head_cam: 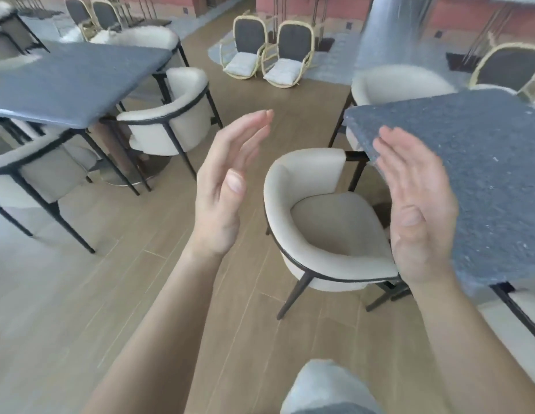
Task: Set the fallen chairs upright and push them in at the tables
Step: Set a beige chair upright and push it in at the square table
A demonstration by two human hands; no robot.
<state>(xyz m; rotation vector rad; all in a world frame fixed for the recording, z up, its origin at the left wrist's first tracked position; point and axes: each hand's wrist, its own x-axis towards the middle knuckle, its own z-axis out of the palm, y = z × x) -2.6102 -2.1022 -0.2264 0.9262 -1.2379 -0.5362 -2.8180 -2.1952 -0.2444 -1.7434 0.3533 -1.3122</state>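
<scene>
A cream tub chair [329,234] with black legs stands upright on the wood floor, its seat partly under the near corner of the dark stone table [475,162] on the right. My left hand [227,189] hovers open to the chair's left, palm facing right, touching nothing. My right hand [418,210] is raised open above the chair's right arm and in front of the table edge, palm facing left, holding nothing. Two rattan chairs [266,52] with grey backs and pale cushions lie tipped on their backs on the floor far ahead.
On the left stands a second dark table [66,82] with cream chairs [173,115] around it. Another cream chair [397,85] sits behind the right table. A grey pillar [391,28] rises at the back right. My knee [329,386] shows at the bottom.
</scene>
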